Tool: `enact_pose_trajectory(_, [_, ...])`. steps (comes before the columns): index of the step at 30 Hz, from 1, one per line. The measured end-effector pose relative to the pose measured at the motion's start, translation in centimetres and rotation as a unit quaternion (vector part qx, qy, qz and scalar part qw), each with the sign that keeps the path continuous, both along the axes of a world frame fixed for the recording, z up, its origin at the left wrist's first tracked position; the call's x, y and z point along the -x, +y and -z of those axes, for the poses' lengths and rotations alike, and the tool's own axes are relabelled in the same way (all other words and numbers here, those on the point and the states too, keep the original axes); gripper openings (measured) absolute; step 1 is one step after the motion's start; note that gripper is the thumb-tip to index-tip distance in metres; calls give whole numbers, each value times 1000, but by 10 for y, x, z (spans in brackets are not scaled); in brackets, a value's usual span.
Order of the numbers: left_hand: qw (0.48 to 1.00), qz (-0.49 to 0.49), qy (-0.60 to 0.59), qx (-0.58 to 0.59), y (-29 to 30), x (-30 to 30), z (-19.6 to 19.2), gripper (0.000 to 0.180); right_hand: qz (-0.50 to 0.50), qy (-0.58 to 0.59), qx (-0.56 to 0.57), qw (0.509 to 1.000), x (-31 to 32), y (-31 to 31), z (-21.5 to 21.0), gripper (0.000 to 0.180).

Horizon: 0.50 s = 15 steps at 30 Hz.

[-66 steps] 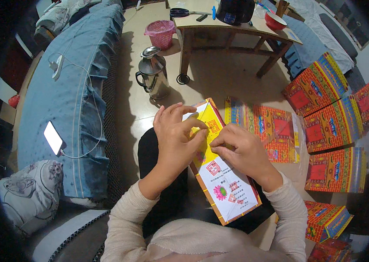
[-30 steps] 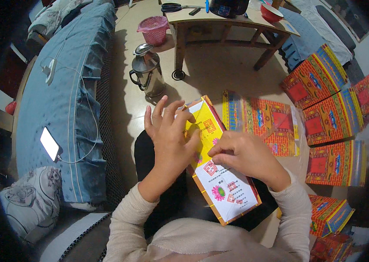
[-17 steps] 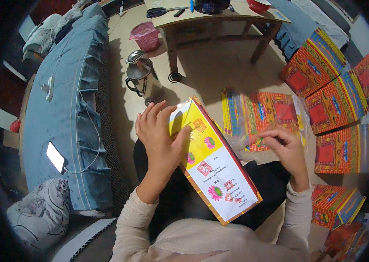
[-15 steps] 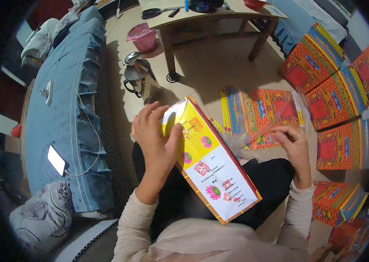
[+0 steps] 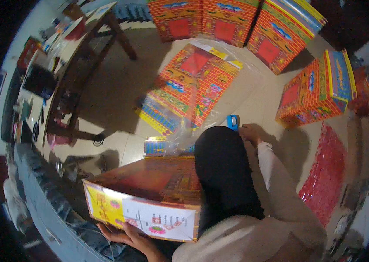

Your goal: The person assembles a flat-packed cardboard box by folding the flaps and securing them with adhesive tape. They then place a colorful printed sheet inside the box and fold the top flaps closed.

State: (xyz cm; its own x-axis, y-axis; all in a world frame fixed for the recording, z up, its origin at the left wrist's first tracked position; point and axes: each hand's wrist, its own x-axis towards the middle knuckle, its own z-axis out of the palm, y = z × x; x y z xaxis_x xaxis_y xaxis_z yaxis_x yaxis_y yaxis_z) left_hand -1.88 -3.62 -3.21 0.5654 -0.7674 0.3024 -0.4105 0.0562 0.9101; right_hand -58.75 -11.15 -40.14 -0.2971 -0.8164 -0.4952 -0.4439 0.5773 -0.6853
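A patterned cardboard box (image 5: 149, 174) lies tilted at the lower left, its yellow and white end panel facing me. My left hand (image 5: 127, 236) holds this box by the panel's lower edge, thumb against the panel and fingers below. Over on the right, beyond my dark-clothed knee, my right hand (image 5: 250, 134) reaches down at floor level. Its curled fingers, a little blurred, are at the edge of a small blue tape dispenser (image 5: 232, 122).
A flat brick-patterned box (image 5: 193, 83) with clear plastic lies ahead. Several standing boxes (image 5: 223, 26) curve round the far side, with one box (image 5: 315, 89) at right. Red plastic wrap (image 5: 324, 174) lies on the right floor. A table (image 5: 79, 48) stands left, beside blue-covered seating (image 5: 40, 196).
My view has swung right. The box now leans at lower left, with my left hand at its lower edge. My right hand has reached out to the blue tape dispenser.
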Motion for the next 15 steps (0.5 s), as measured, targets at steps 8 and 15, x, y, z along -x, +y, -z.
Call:
enact_pose_trajectory(8, [994,-83,60,-49,26,31,-27,74,153,-258,9,954,-93,7,48,42])
enact_pose_trajectory(15, [986,-56,118,-103,5,65,-33,77,42,-21,215,975,-30,19,98,34])
